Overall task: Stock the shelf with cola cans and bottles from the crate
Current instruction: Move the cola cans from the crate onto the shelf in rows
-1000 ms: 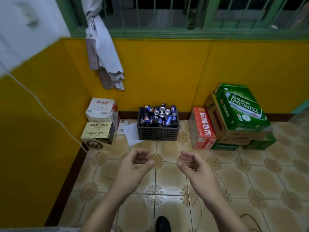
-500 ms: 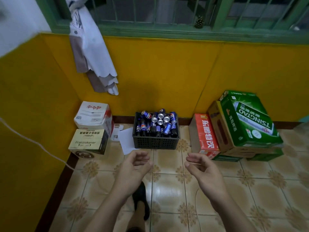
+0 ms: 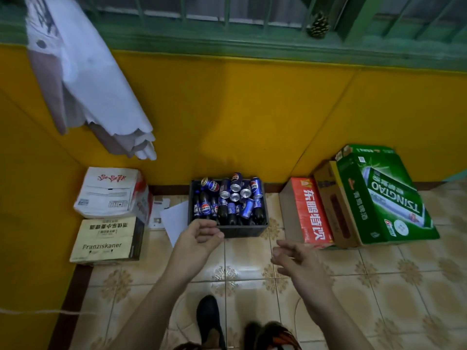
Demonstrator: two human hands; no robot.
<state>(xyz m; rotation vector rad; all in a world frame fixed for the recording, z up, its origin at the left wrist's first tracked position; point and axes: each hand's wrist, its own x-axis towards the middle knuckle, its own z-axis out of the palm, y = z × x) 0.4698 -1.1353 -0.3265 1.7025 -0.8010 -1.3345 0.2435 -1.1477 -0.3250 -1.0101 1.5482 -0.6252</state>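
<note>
1. Head view: a tiled floor [image 3: 379, 286] meets a yellow wall [image 3: 240, 117] under a green barred window [image 3: 252, 44]. A pine cone [image 3: 319, 25] sits on the sill, and a pale cloth [image 3: 83, 77] hangs at the left.
2. A dark crate [image 3: 242, 229] stands on the floor against the wall. It is full of blue cola cans [image 3: 236, 185], with bottles [image 3: 205, 205] upright along its left and front.
3. Left of the crate lies a paper [image 3: 177, 221]. Further left, a white box [image 3: 111, 193] stands behind a tan box [image 3: 108, 241].
4. To the right, a red box [image 3: 313, 213], a brown box [image 3: 333, 205] and a green box [image 3: 384, 195] lean side by side.
5. The left hand [image 3: 197, 238] is at the crate's near left corner, fingers loosely curled, holding nothing. I cannot tell whether it touches the crate.
6. The right hand [image 3: 295, 258] hangs over the floor, near the crate's right front, loosely curled and empty.
7. A dark shoe [image 3: 208, 317] shows at the bottom.
</note>
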